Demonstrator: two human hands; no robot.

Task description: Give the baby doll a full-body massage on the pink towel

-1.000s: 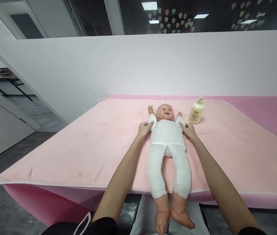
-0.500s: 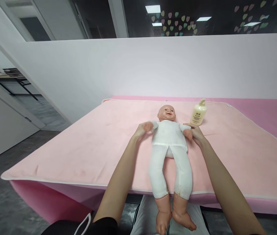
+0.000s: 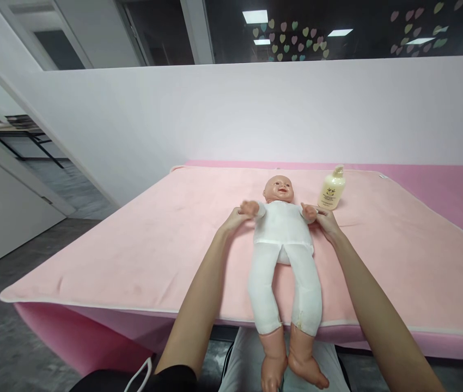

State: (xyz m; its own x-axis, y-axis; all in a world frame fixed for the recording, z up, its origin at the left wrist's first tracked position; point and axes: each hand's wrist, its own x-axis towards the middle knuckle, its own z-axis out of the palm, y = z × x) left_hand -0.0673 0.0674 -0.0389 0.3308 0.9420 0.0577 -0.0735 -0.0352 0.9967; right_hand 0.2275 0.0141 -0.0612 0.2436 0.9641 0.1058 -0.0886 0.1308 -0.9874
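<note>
A baby doll (image 3: 283, 231) with a white cloth body and plastic head, hands and feet lies face up on a pink padded mat (image 3: 153, 245). Its feet hang over the front edge, above my lap. My left hand (image 3: 235, 220) is closed at the doll's hand on the left, the fingertips partly hidden behind it. On the other side, my right hand (image 3: 328, 223) pinches the doll's other hand from the outside. Both doll hands are raised beside its chest. Just beyond my right hand stands a pale yellow pump bottle (image 3: 331, 188).
A white wall (image 3: 231, 114) runs behind the mat, with dark glass and heart stickers above it. Pink table surface (image 3: 439, 188) shows at the back right. Grey floor (image 3: 19, 332) lies to the left, and a white cable (image 3: 139, 374) is near my left elbow.
The doll's hands have turned upward, most plainly the one by my right hand, which pointed down before. My hands have hardly shifted. The bottle stays in place.
</note>
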